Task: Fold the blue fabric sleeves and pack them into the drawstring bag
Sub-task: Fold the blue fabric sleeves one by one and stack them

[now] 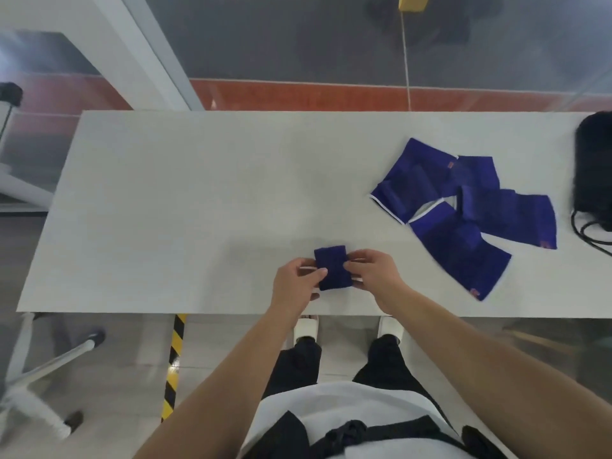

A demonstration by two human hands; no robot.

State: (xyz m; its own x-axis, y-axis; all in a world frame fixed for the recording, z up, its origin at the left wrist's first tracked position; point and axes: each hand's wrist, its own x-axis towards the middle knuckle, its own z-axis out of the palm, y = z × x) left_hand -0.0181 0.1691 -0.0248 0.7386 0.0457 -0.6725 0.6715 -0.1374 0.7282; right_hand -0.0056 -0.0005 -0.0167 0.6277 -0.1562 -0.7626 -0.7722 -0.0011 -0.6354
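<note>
Pinching from both sides, the person had a small, dark blue, ribbed fabric sleeve (332, 268) folded into a compact rectangle near the front edge of the pale grey rectangular tabletop (185, 200), roughly at its middle. The left hand (295, 281) was closed on the bundle's left edge, thumb on top; the right hand (372, 271) was closed on its right edge, fingertips pressing the cloth. Whether the bundle lay flat on the surface or was raised a little could not be told.

It looked soft, light and stretchy, the kind of knit that springs open once released, so a grip across the folded edges, squeezing all layers together, seemed the sensible place to hold it. Nothing about it looked fragile or slippery.

Further out, toward the right end of the tabletop, three larger blue fabric sleeves (463, 213) with white trim and small orange tags lay spread and overlapping, not yet folded by the look of them. Beyond those, at the far right edge, sat the black drawstring bag (594, 167), its black cord (587, 231) looping toward the front. Judging by that pile, the job seemed early: one piece folded, three waiting, nothing visibly in the bag, whose inside could not be seen.
</note>
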